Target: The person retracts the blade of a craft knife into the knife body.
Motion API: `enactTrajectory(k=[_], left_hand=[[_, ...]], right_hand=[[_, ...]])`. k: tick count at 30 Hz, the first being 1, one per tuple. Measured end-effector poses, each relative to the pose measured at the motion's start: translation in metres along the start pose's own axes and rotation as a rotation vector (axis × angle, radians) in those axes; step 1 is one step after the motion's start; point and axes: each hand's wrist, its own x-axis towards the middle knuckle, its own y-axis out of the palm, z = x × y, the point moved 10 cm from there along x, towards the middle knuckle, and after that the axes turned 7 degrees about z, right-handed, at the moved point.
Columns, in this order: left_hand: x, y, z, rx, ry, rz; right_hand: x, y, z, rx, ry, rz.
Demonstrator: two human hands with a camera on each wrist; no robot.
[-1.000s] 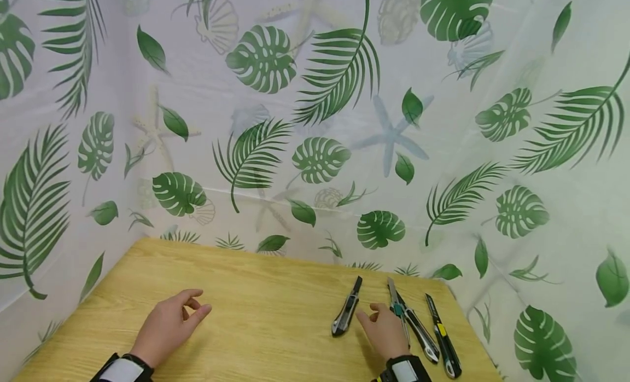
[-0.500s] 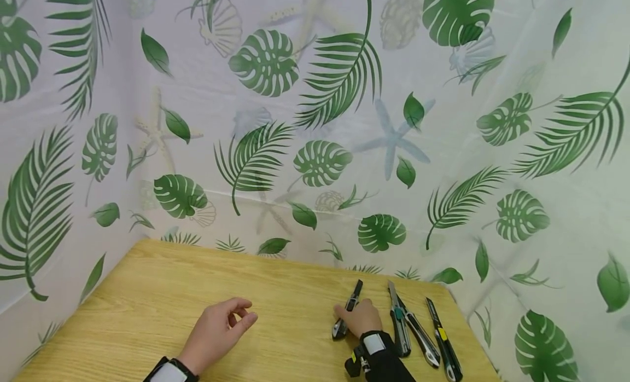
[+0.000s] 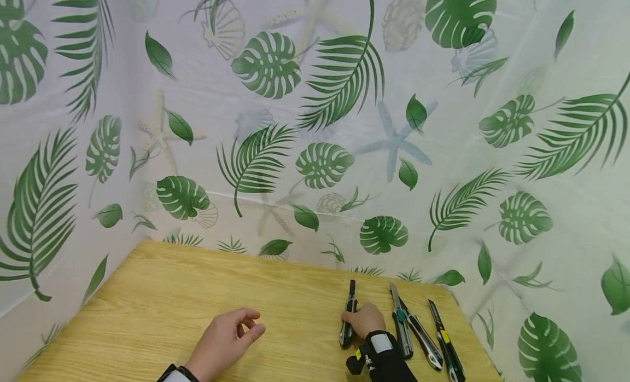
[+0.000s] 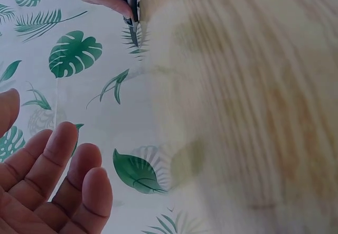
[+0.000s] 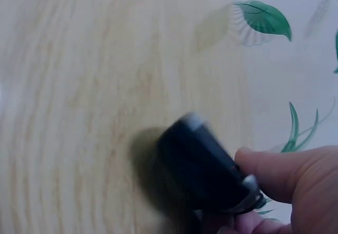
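Observation:
My right hand (image 3: 366, 319) pinches a black and grey utility knife (image 3: 346, 333) between thumb and fingers, its blade end pointing toward the back of the table. In the right wrist view the knife's dark handle end (image 5: 203, 165) is blurred, with a shadow on the wood beside it. At the top of the left wrist view the same knife shows in the right hand's grasp. My left hand (image 3: 227, 338) holds nothing; its fingers (image 4: 66, 176) are loosely bent over the table, left of the knife.
To the right of my right hand lie a teal-accented utility knife (image 3: 402, 330), a silver and black one (image 3: 424, 338) crossing close to it, and a black one with a yellow part (image 3: 447, 346). A leaf-print curtain (image 3: 315, 119) hangs behind the wooden table (image 3: 197, 283).
My right hand has moved left from beside the teal-accented knife and taken hold of the black and grey utility knife, which has turned more upright in view. My left hand has moved right.

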Motion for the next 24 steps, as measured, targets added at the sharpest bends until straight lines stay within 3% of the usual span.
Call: enactTrajectory(k=[6,13,19,24], left_hand=[[-0.001,0.004,0.003,0.004,0.007,0.007],[0.000,0.005,0.002,-0.006,0.013,0.005],[0.004,0.010,0.001,-0.076,-0.004,0.025],[0.012,0.024,-0.003,-0.211,-0.049,0.109]], right_hand=[[-0.007,-0.003,-0.003,0.117,-0.004,0.015],[-0.013,0.000,0.000,0.335,0.019,0.053],[-0.029,0.002,0.039,0.493,-0.129,0.113],[-0.049,0.001,0.083,0.626,-0.245,0.203]])
